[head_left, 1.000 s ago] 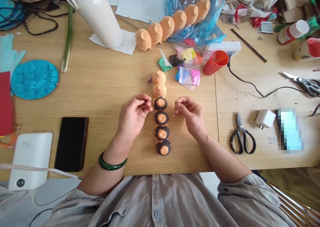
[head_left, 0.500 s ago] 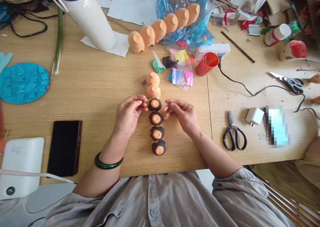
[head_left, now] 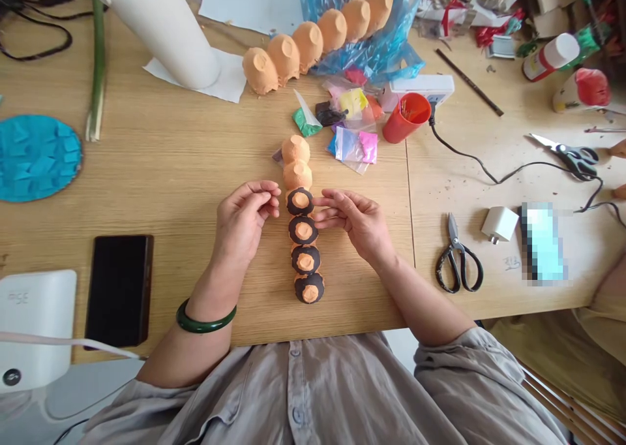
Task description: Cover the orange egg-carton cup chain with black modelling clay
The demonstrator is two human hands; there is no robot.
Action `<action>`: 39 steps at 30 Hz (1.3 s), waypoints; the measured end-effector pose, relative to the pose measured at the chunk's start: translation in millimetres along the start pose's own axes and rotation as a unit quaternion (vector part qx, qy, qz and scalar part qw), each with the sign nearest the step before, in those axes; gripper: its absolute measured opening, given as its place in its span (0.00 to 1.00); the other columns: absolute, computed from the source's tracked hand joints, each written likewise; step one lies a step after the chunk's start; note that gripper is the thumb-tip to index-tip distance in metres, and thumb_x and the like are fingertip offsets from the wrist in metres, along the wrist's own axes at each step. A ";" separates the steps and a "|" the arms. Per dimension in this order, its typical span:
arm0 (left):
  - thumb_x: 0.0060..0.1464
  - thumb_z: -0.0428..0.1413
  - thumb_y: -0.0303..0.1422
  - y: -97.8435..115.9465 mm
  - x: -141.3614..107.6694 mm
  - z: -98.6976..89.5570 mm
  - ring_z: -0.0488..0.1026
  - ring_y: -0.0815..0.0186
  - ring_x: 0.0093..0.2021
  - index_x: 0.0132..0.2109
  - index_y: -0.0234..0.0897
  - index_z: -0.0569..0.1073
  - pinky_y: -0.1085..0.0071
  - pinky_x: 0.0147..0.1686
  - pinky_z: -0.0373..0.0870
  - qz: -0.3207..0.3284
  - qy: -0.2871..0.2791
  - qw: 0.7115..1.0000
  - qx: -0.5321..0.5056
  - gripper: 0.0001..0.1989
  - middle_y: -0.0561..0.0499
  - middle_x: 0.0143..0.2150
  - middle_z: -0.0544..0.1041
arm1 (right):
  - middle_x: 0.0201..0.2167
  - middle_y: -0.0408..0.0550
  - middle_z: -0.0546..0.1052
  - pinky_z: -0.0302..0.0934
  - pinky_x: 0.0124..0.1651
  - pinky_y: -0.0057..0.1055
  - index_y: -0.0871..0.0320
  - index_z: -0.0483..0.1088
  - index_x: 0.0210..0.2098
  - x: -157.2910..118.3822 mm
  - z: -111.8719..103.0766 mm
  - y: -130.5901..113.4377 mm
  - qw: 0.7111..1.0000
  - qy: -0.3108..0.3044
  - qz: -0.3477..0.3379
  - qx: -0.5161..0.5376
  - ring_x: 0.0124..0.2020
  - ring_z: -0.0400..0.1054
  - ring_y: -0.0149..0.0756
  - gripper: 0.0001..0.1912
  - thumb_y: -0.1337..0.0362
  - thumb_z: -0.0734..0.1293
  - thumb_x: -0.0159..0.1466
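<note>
A strip of orange egg-carton cups (head_left: 296,173) lies lengthwise in front of me. Its two far cups are plain orange; the nearer ones carry black rings (head_left: 303,230) around orange tops, of what looks like clay. My left hand (head_left: 244,220) hovers just left of the third cup, thumb and fingertips pinched together; anything between them is too small to make out. On the other side, my right hand (head_left: 356,226) has its fingers stretched toward the black-ringed cups, fingertips at or very near their right edge, and no held thing shows.
Beyond the strip lie small bags of coloured clay (head_left: 353,106), a red cup (head_left: 407,117) and a second orange strip (head_left: 309,44) on a blue bag. Scissors (head_left: 458,256) and a charger (head_left: 499,224) lie right; a black phone (head_left: 120,291) and white bottle (head_left: 171,34) left.
My right hand's fingers have stretched out from a pinch that showed a small dark bit. My left hand has drawn slightly left, away from the strip. The view has shifted a little.
</note>
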State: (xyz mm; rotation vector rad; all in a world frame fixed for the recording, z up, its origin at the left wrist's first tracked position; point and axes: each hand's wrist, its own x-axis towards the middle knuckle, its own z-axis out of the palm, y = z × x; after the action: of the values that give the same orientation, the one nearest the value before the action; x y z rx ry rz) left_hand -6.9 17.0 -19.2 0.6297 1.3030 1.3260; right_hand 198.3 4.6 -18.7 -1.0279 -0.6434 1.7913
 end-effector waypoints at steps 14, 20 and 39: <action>0.56 0.64 0.29 -3.0 -2.8 -6.6 0.77 0.69 0.28 0.42 0.34 0.85 0.76 0.26 0.72 0.019 0.000 0.982 0.190 0.07 0.49 0.33 0.84 | 0.57 0.53 0.85 0.81 0.57 0.40 0.56 0.82 0.33 -0.1 -1.2 11.0 0.989 0.018 -0.060 -0.136 0.55 0.81 0.43 0.23 0.42 0.82 0.61; 0.50 0.68 0.24 7.9 -5.5 3.3 0.69 0.75 0.25 0.40 0.31 0.83 0.80 0.22 0.64 -0.117 -0.037 0.992 -0.033 0.08 0.53 0.29 0.77 | 0.57 0.53 0.86 0.82 0.57 0.42 0.56 0.82 0.34 -1.9 1.0 9.2 0.993 0.004 -0.044 -0.107 0.53 0.82 0.42 0.21 0.44 0.82 0.63; 0.40 0.80 0.38 14.3 -25.5 12.5 0.67 0.74 0.21 0.30 0.34 0.80 0.79 0.16 0.62 -0.187 -0.150 0.968 -0.074 0.19 0.52 0.25 0.75 | 0.41 0.45 0.81 0.76 0.43 0.37 0.48 0.83 0.43 -24.1 11.5 -13.2 0.906 0.067 -0.237 -0.344 0.40 0.77 0.36 0.06 0.54 0.74 0.73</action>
State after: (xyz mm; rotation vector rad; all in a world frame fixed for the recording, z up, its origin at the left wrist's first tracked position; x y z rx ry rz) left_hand 5.9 0.9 5.1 0.4343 1.0052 0.9634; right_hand 199.7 -11.6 6.3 -1.2941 -1.3642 1.0585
